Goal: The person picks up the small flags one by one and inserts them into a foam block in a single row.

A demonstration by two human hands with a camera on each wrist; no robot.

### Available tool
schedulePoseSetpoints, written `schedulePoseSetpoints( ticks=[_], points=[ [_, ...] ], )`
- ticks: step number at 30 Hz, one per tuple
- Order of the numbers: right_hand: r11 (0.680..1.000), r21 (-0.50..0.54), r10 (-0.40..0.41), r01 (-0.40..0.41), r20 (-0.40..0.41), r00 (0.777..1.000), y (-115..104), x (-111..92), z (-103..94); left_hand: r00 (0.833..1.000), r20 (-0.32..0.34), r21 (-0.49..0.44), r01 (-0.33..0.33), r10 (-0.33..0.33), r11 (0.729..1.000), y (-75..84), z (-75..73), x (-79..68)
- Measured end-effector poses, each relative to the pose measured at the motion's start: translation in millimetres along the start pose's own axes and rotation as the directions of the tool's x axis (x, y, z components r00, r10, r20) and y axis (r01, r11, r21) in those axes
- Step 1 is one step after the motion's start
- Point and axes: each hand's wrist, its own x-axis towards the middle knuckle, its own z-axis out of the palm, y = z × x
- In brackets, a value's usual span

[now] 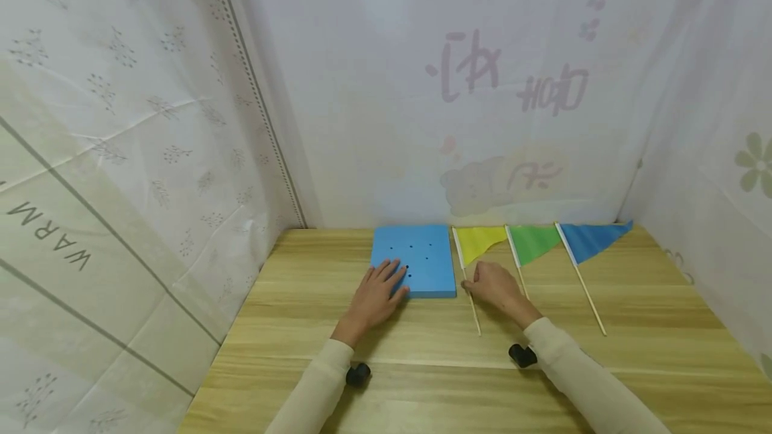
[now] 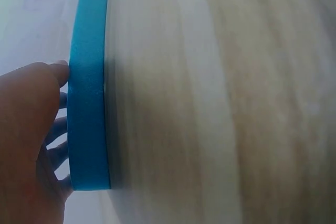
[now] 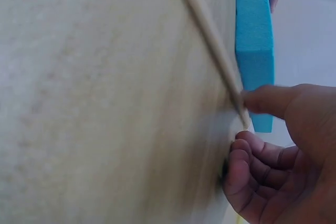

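A blue foam block (image 1: 437, 278) with several small holes in its top lies on the table. My left hand (image 1: 376, 295) rests on its front left part, fingers spread; in the left wrist view the thumb touches the near edge of the block. To the right of the block lies a yellow flag (image 1: 478, 241) on a thin wooden stick. My right hand (image 1: 496, 286) has its thumb and curled forefinger on either side of that stick (image 3: 215, 43), gripping it partway along. The right forearm and hand cover part of the green flag's stick.
A green flag (image 1: 532, 242) and a blue flag (image 1: 594, 238) lie to the right of the yellow one, sticks toward me. The wooden table (image 1: 446, 394) meets a pale printed curtain (image 1: 374, 119) at the back, left and right.
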Motion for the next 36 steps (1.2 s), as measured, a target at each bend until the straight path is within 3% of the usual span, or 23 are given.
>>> schedulePoseSetpoints(
  ticks=[8, 15, 26, 36],
  points=[
    [0.998, 0.065, 0.023, -0.022, -0.019, 1.000, 1, 0, -4.3, 0.999, 0.023, -0.022, 0.026, -0.025, 0.999, 2.1, -1.1, -0.1],
    [0.989, 0.144, -0.035, 0.034, 0.003, 0.999, 24, 10, 2.7, 1.000, 0.025, -0.033, 0.013, -0.013, 0.999, 1.5, -3.0, -0.8],
    [0.975, 0.201, 0.084, -0.093, 0.053, 0.995, 5, -1, -13.5, 1.000, 0.026, -0.039, 0.016, -0.015, 0.999, 2.9, -3.1, -0.8],
    [0.970, 0.230, 0.070, -0.082, 0.058, 0.996, 2, -2, -22.6, 1.000, 0.012, -0.053, 0.011, -0.011, 0.999, 1.9, -1.9, -0.5]
  ],
)
